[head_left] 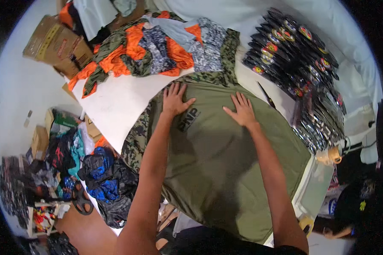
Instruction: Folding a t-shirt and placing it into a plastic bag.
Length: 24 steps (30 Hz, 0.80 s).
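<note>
An olive green garment (217,157) with dark lettering on it lies spread over the white table, its lower end hanging near my body. Camouflage cloth (136,142) shows along its left side and top. My left hand (175,101) lies flat on the garment's upper left, just above the lettering, fingers spread. To the right, my right hand (243,111) also presses flat on the cloth, thumb apart from the fingers. Neither hand grips anything. Beyond the garment's upper right edge lies a slim black tool (266,94) with a pointed tip, perhaps scissors.
Orange, camouflage and grey garments (157,46) are heaped at the table's far side. Many black packed items with round emblems (285,42) cover the far right. A cardboard box (59,44) stands far left; black and blue clothing (108,182) is piled at the near left.
</note>
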### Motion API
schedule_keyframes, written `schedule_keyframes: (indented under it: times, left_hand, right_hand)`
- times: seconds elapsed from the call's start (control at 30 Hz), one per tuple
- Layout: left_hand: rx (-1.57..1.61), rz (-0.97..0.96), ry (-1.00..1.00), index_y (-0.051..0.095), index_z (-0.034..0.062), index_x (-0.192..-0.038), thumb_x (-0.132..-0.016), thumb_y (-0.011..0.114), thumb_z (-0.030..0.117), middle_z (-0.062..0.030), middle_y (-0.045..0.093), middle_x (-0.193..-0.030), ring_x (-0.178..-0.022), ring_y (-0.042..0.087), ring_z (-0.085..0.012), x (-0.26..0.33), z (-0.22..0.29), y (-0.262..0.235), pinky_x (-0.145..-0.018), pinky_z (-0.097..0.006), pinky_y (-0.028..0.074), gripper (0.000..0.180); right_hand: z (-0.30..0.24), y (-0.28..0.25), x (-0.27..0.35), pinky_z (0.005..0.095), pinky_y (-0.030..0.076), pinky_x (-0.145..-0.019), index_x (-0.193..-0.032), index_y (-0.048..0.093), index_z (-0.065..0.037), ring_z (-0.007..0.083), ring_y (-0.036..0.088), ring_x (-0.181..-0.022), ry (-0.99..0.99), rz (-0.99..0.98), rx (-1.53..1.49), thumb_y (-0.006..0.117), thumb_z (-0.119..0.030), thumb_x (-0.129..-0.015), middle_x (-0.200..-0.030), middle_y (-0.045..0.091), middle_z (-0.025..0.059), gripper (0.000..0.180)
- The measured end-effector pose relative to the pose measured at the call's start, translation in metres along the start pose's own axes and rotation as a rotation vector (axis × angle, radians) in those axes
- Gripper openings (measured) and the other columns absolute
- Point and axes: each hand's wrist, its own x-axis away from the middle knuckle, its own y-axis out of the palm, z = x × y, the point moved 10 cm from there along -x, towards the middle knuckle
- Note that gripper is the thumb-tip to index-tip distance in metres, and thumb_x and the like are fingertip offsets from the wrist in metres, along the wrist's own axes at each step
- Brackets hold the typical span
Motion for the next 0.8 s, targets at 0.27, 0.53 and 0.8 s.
schedule_keyframes:
  times: [0.27,0.53,0.8]
  left_hand:
    - [-0.137,0.024,-0.008,0.034,0.0177,-0.149,-0.076,0.040,0.085,-0.0174,0.025,-0.155,-0.145,0.019,-0.0350,-0.016,0.005,-0.008,-0.114,-0.055,0.015,0.100]
    - [-0.231,-0.084,-0.074,0.025,0.0201,-0.153,-0.080,0.039,0.082,-0.0155,0.018,-0.158,-0.146,0.014,-0.0338,-0.028,-0.010,0.001,-0.114,-0.057,0.011,0.097]
    - [-0.167,-0.026,0.105,0.032,0.0200,-0.150,-0.081,0.039,0.080,-0.0158,0.021,-0.157,-0.145,0.018,-0.0343,-0.029,0.085,0.014,-0.114,-0.057,0.013,0.092]
  right_hand:
    - [-0.010,-0.010,0.032,0.0497,0.016,-0.117,-0.144,0.041,-0.009,0.0348,0.022,-0.143,-0.031,0.124,0.021,0.040,-0.068,-0.090,-0.152,0.029,0.0206,0.080]
    - [0.087,-0.060,0.162,0.0495,0.020,-0.116,-0.137,0.049,-0.007,0.0356,0.032,-0.139,0.232,0.372,0.132,0.045,-0.063,-0.090,-0.144,0.041,0.0224,0.073]
    - [0.202,-0.085,0.239,0.0510,0.022,-0.114,-0.138,0.048,-0.008,0.0387,0.032,-0.138,0.489,0.270,0.223,0.046,-0.060,-0.091,-0.146,0.038,0.0247,0.070]
